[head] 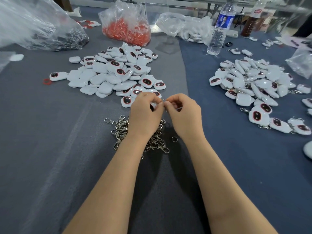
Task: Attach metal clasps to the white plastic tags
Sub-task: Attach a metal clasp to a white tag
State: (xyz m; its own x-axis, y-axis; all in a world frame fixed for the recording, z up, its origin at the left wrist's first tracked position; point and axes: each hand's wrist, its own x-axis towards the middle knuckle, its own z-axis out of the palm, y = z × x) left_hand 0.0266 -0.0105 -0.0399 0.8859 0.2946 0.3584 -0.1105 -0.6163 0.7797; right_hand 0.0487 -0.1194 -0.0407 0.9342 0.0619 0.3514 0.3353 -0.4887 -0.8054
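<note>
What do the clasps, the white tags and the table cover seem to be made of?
The clasps look like bright polished metal: silvery, with sharp glints. The white tags seem to be glossy moulded plastic: smooth rounded shells with soft highlights. The table cover looks like matte grey-blue cloth or felt, without shine; which of the two I cannot tell.

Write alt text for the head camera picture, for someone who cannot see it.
Two hands meet over a grey table, the left hand gripping a white tag while the right hand pinches a metal clasp against it. A heap of loose clasps lies beneath the wrists, a pile of plain tags sits beyond, and tags with clasps lie at right.
</note>
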